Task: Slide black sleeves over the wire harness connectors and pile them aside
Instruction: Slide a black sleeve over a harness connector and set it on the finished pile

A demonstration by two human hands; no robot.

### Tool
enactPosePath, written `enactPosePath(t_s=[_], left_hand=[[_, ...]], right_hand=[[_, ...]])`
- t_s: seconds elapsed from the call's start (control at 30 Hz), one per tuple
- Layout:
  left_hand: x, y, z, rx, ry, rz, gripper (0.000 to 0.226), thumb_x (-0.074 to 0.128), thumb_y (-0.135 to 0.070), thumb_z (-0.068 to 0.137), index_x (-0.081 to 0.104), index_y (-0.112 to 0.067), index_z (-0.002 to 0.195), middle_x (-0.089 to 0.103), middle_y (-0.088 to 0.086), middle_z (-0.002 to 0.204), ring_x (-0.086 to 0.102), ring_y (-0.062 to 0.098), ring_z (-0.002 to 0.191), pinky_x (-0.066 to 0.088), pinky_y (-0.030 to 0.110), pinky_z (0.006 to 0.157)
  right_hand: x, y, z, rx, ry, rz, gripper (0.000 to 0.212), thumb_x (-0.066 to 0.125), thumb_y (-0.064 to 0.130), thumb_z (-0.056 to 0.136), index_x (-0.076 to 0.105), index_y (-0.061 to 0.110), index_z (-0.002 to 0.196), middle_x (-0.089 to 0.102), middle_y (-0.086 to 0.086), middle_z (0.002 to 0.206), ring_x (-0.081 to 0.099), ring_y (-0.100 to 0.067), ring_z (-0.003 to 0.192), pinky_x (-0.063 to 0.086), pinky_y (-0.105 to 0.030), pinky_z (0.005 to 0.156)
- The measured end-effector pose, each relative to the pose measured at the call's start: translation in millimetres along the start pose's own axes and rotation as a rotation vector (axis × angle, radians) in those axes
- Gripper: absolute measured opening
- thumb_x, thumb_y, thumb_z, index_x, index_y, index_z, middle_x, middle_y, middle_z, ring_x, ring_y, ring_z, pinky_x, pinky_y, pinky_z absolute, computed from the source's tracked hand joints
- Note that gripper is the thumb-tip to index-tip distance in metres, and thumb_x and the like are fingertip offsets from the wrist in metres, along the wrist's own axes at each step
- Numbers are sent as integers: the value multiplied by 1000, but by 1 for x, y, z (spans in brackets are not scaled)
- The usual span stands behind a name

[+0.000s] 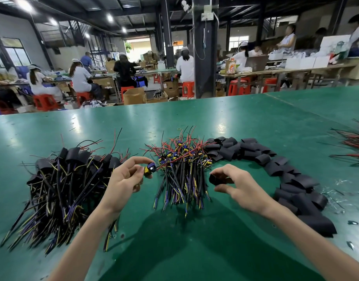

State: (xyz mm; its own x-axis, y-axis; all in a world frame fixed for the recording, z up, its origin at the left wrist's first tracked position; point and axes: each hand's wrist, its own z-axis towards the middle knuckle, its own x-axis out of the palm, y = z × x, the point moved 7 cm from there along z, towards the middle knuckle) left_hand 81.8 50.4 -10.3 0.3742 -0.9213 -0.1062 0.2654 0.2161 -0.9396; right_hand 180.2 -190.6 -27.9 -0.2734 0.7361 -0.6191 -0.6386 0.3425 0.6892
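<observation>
My left hand (124, 178) pinches a blue and yellow connector (150, 169) whose red and black wires trail right into the middle heap of bare harnesses (182, 169). My right hand (235, 184) holds one black sleeve (215, 178) between thumb and fingers, a short gap to the right of the connector. Loose black sleeves (276, 163) curve in a band from the middle heap down the right side. At the left lies a pile of harnesses with sleeves on their connectors (65, 183).
The green table (174, 240) stretches wide in front of me. Another bundle of red and black wires (355, 145) lies at the far right edge. Small scraps (351, 223) dot the table on the right. People sit at benches beyond the table.
</observation>
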Motion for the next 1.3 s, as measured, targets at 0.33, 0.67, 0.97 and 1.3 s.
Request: enactPosePath(t_s=[0.33,0.67,0.97,1.3], left_hand=[[4,2,-1,-3,40,64,35,46,-1,97,69,-26,92,62,-2,67,42,22,70,35,15,51],[5,1,-2,15,28,54,29,46,2,96,67,-18,96,61,3,68,40,11,58,35,15,50],[4,3,-1,20,46,44,34,46,1,97,69,-24,93,62,5,70,38,10,57,34,15,50],[3,11,1,11,88,209,37,49,-4,97,70,-33,90,57,6,67,34,11,58,30,21,52]], right_hand=[[-4,6,0,60,-55,258,30,71,0,78,62,15,103,67,-1,93,61,-4,83,46,-14,84],[-5,4,-1,98,-63,243,28,71,-2,78,62,16,98,66,4,88,61,0,78,46,-11,80],[-5,2,-1,129,-60,228,27,72,-1,78,63,14,98,67,1,89,61,-8,81,46,-11,78],[-17,-6,1,135,-167,255,26,73,9,79,64,18,102,68,1,92,64,-15,89,49,-28,90]])
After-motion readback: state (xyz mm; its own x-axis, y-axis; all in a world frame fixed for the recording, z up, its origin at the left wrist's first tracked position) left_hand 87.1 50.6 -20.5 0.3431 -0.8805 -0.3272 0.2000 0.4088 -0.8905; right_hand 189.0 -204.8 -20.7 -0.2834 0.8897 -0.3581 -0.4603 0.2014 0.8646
